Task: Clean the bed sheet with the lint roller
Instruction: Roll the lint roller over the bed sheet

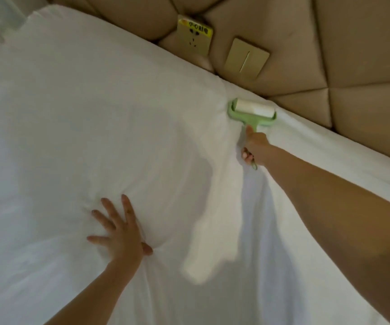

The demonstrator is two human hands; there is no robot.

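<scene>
The right hand point(255, 146) was clenched round the green handle of the lint roller point(251, 112). The thumb lay along the top of the handle, pointing toward the roller head, and the other fingers were curled underneath. The tip of the handle stuck out from the near side of the fist. The roller's white drum sat in its green frame, lying flat on the bed sheet point(311, 231) at the far edge of the bed, just beside the headboard point(365, 66). The right arm was stretched out straight from the near right corner toward it.

The roller rested where the flat sheet met a mound of puffy white bedding point(83, 125) that filled the left and middle of the scene. Whether that mound was a pillow or a quilt could not be told. A fold of it hung over the sheet between the two arms.

The left hand point(118, 233) gripped nothing. It lay palm down on the puffy bedding at the near left, fingers point(109, 207) straight and spread, pressing in so that creases ran out from under the palm.

The headboard was padded in tan panels. On it, far beyond the roller, were a socket plate point(195, 41) with a yellow sticker point(198, 28) along its top and, to its right, a plain switch plate point(246, 58)
</scene>
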